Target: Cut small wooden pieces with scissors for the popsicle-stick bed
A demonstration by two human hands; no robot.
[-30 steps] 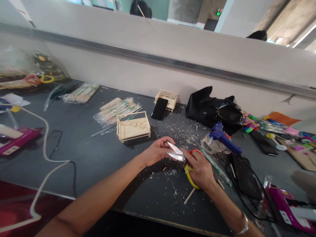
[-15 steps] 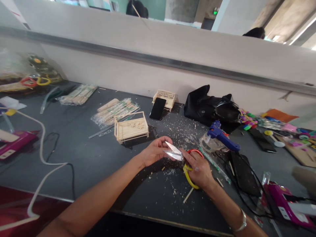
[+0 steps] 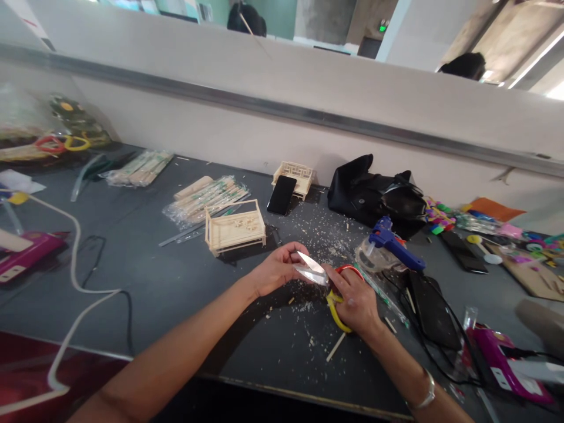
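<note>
My right hand (image 3: 356,298) grips a pair of scissors (image 3: 314,275) by its red and yellow handles, with the blades parted and pointing left. Right at the blades is my left hand (image 3: 278,271), its fingers pinched together. Whatever they hold is too small or hidden to make out. Up and left of that hand stands a small wooden frame model (image 3: 235,230) with tiny pale pieces on its flat top. Pale chips (image 3: 328,238) are strewn over the dark table around both hands. A thin wooden stick (image 3: 335,346) lies below the scissors.
Behind are bagged sticks (image 3: 211,200), a phone (image 3: 282,195) leaning on another small wooden model (image 3: 294,175), and a black bag (image 3: 379,191). To the right lie a blue glue gun (image 3: 394,244), cables, a dark phone (image 3: 434,308) and a magenta box (image 3: 506,364). A white cable (image 3: 77,258) runs at left.
The hands and scissors stay almost in place, with the blades still apart. The view has shifted very slightly. Nothing was picked up or let go.
</note>
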